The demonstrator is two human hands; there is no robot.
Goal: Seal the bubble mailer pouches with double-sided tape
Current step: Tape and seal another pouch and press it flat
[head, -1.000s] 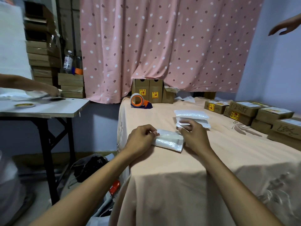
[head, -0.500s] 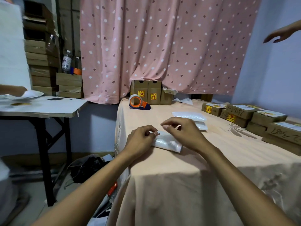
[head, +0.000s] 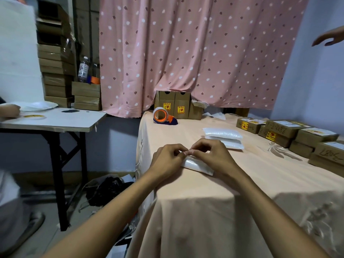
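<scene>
Both hands are down on the work: left hand (head: 166, 161) and right hand (head: 214, 158) sit knuckle to knuckle, fingers curled, their tips meeting on the far edge of the bubble mailer pouch (head: 197, 166). Each hand pinches that edge between thumb and forefinger. Whether a strip of tape sits between the tips is too small to tell. The pouch lies flat on the peach tablecloth (head: 204, 205), near the table's left corner, its near edge showing below the right hand.

At one o'clock from the hands, close by, sits a stack of white pouches (head: 223, 136). Up at eleven o'clock an orange tape dispenser (head: 162, 116) stands near the cloth's far edge. Just behind it, at twelve, brown boxes with yellow labels (head: 174, 107) tuck under the pink spotted curtain (head: 186, 53). Between two and three o'clock, flat labelled cartons (head: 297, 133) line the right side.

Swing to nine o'clock and a side table (head: 61, 121) carries a tape roll (head: 34, 116), with another person's blurred hand (head: 9, 110) beside it. High at two o'clock, one more hand (head: 329, 37) hangs in the air, fingers spread.
</scene>
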